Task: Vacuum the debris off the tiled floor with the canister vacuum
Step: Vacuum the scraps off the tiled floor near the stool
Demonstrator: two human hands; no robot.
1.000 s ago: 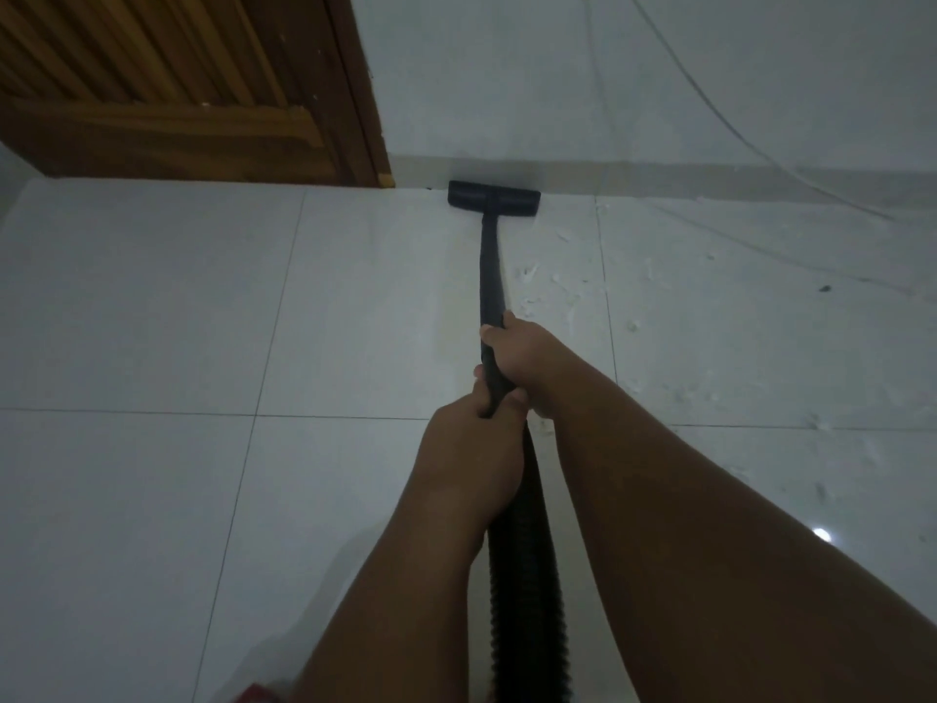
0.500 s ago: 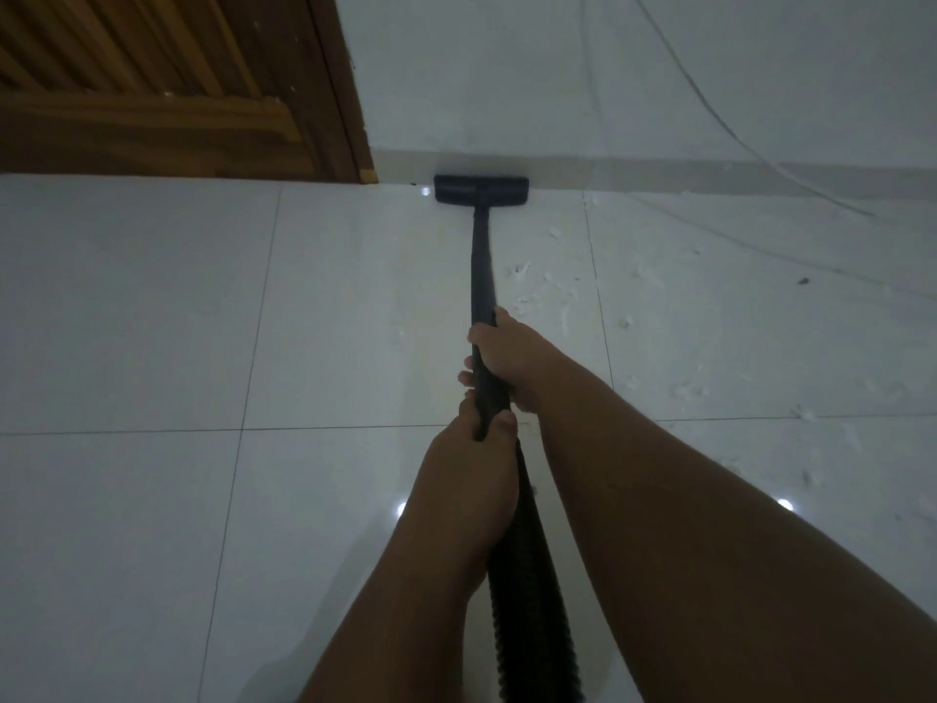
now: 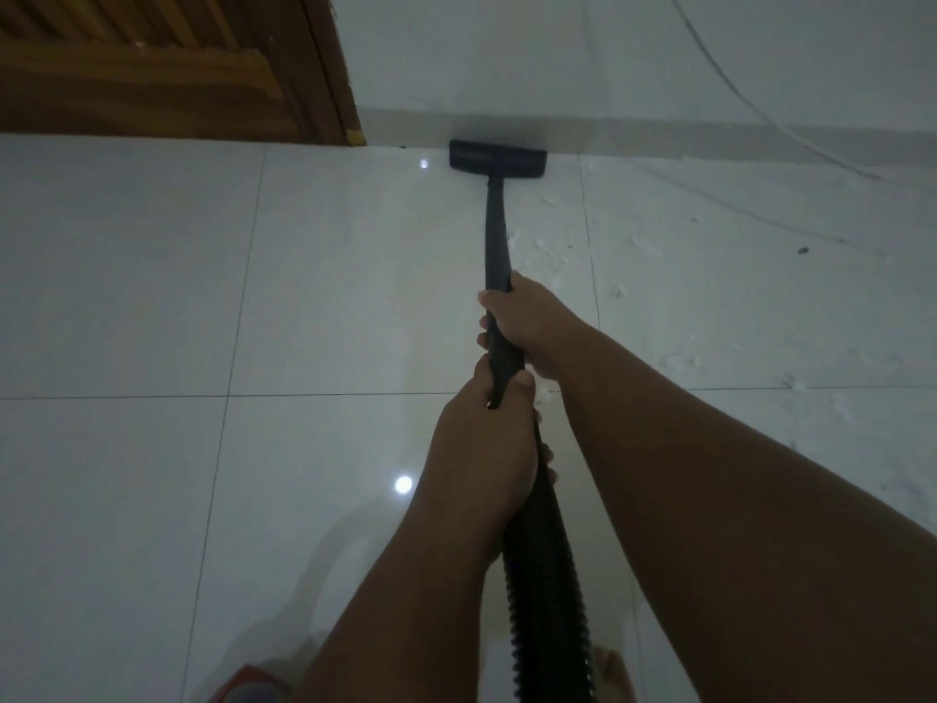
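Note:
A black vacuum wand runs forward over the white tiled floor to its flat floor head, which sits against the skirting at the wall. My right hand grips the wand higher up; my left hand grips it just behind, where the ribbed black hose begins. White scraps of debris lie scattered on the tiles right of the wand. The canister itself is out of sight.
A wooden door and its frame stand at the top left. A thin cable hangs across the white wall and trails over the floor at the right. A red object shows at the bottom edge.
The floor head stays against the skirting by the wall. The view has shifted a little, and my hands keep the same grip on the wand.

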